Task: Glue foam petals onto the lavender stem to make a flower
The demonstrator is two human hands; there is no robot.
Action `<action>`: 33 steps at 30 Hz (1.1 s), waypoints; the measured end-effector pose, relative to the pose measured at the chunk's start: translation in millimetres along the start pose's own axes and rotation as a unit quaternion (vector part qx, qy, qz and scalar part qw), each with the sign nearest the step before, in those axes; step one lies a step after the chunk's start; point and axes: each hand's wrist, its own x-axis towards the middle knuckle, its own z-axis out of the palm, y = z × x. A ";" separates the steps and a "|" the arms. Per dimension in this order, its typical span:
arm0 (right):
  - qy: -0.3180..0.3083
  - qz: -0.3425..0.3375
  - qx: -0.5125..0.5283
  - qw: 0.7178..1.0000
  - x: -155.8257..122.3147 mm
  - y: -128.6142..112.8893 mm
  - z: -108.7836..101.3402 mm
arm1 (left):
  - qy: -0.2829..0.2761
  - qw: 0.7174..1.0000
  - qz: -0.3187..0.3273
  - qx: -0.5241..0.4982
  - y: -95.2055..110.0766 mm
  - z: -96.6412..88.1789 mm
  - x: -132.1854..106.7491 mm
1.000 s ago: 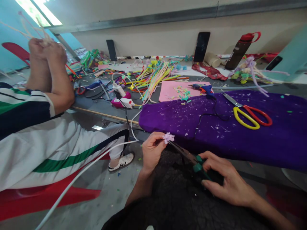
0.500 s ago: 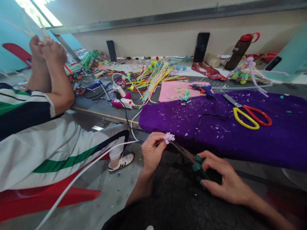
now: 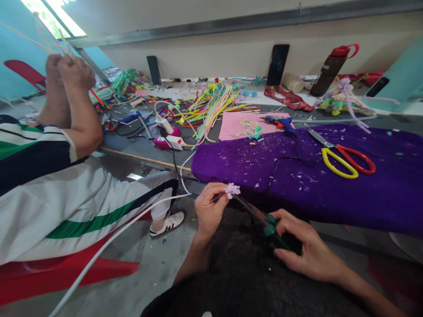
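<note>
Between the thumb and fingers of my left hand (image 3: 210,209) is a small pale lilac fuzzy flower (image 3: 232,190), its ruffled head sticking out to the right. My right hand (image 3: 306,246) is wrapped around the green handles of a pair of scissors (image 3: 270,226). The blades slant up and left, with their tips touching or very close to the flower's lower right edge. Both hands are above my dark-clothed lap, in front of the table edge. Whether the blade tips are parted is too small to tell.
A purple cloth (image 3: 363,198) carries red-and-yellow scissors (image 3: 346,160). Behind it are a glue gun (image 3: 279,121) on a pink sheet (image 3: 228,125), coloured pipe cleaners (image 3: 214,108), a bottle (image 3: 330,72) and a power strip (image 3: 172,141). A white cable (image 3: 132,222) hangs at left, near a seated co-worker (image 3: 79,207).
My right hand and the scissors have shifted very slightly left. My left hand with the flower has hardly moved. The co-worker's raised hands have moved a little to the right.
</note>
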 end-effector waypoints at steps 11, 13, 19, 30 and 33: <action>-0.028 0.012 0.042 0.999 -0.1 1.0 -5.1 | 0.004 1.000 0.001 0.019 -1.2 -0.4 -0.9; -0.038 0.021 0.062 0.997 0.8 0.1 -7.3 | 0.005 1.000 0.002 0.022 -0.7 -0.4 -0.6; -0.063 0.049 0.111 0.991 2.7 2.1 -13.1 | 0.003 1.000 0.004 0.027 1.1 -0.7 -0.1; -0.011 0.019 -0.056 0.998 2.2 -7.1 -10.7 | 0.017 0.998 -0.058 0.027 -6.7 -1.4 1.1; -0.016 0.017 -0.098 0.995 -4.2 -10.0 -11.3 | 0.044 0.994 -0.096 -0.019 -8.7 -3.3 2.3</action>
